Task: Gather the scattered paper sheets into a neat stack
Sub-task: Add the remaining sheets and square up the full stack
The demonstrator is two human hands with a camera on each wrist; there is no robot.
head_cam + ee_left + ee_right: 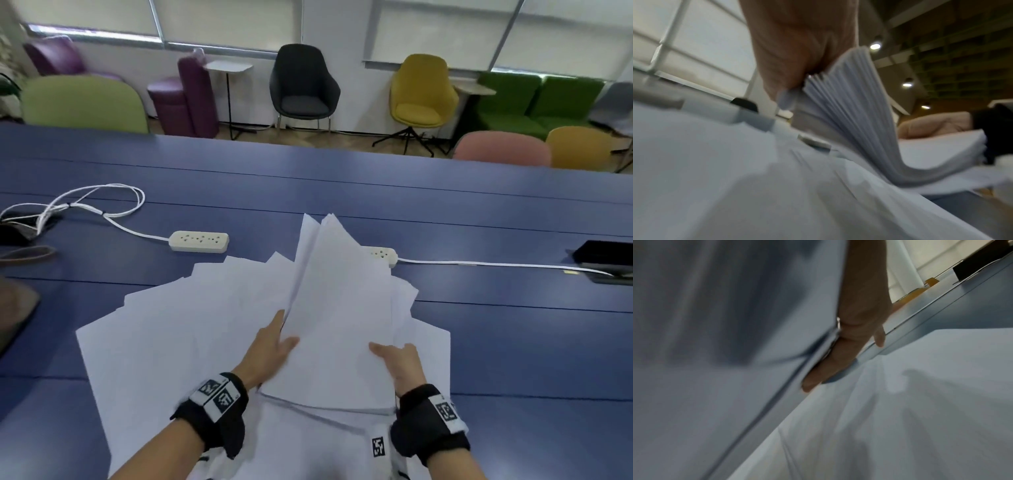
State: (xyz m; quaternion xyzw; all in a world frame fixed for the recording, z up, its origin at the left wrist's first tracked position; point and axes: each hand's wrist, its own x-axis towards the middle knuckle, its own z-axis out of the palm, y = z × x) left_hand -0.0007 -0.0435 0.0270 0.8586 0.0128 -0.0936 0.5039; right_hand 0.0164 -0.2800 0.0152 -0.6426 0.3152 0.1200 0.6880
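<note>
A bundle [339, 318] of white sheets is grasped at both sides: the left hand [270, 346] clasps its left edge with the thumb on top, and the right hand [404, 363] clasps the right edge, thumb likewise on top. In the left wrist view the edges of the bundle [857, 116] are seen fanned and bent beneath the left hand [797, 48]; in the right wrist view the fingers [830, 368] of the right hand [861, 324] are seen laid under the bundle [735, 337]. The bundle is held tilted, its far end raised, above loose sheets [164, 329] that are spread overlapping on the blue bench [513, 342] before the person. Beyond the sheets a white power strip [199, 241] with its looped cable [89, 202] is seen on the left, and a second strip [385, 255] is partly hidden behind the bundle. A black device [604, 255] is seen at the right edge. Chairs [303, 85] are lined along the far wall.
</note>
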